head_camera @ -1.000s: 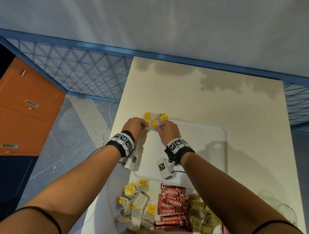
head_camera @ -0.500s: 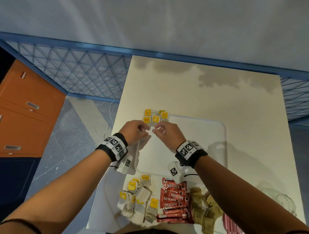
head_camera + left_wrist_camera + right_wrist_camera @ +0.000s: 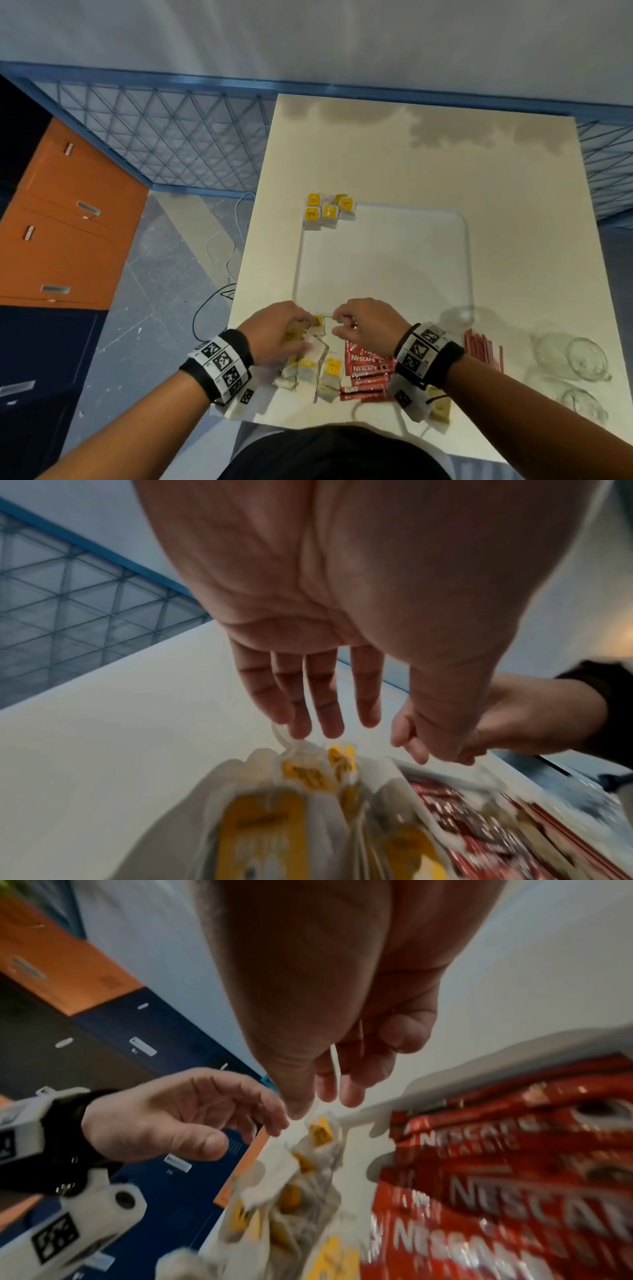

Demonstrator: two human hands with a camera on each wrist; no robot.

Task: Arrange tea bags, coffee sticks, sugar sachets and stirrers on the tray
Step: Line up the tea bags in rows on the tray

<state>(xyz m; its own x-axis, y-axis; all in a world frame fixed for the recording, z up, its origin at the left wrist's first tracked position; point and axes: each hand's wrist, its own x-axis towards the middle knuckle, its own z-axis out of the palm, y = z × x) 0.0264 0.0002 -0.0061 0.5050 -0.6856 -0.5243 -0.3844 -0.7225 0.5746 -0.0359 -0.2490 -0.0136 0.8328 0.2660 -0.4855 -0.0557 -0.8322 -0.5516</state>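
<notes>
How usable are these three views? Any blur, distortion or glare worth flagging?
Head view: sharp, though the wide angle bows the blue rail, and soft shadows blotch the table's far end. Left wrist view: fingers clear, tea bags below smeared by blur. Right wrist view: coffee sticks blurred, lettering still readable; palm dark.

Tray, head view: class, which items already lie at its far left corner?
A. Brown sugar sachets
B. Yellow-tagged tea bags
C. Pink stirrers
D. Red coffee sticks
B: a small group of yellow-tagged tea bags sits at the far left corner of the tray; nothing else lies on it.
</notes>
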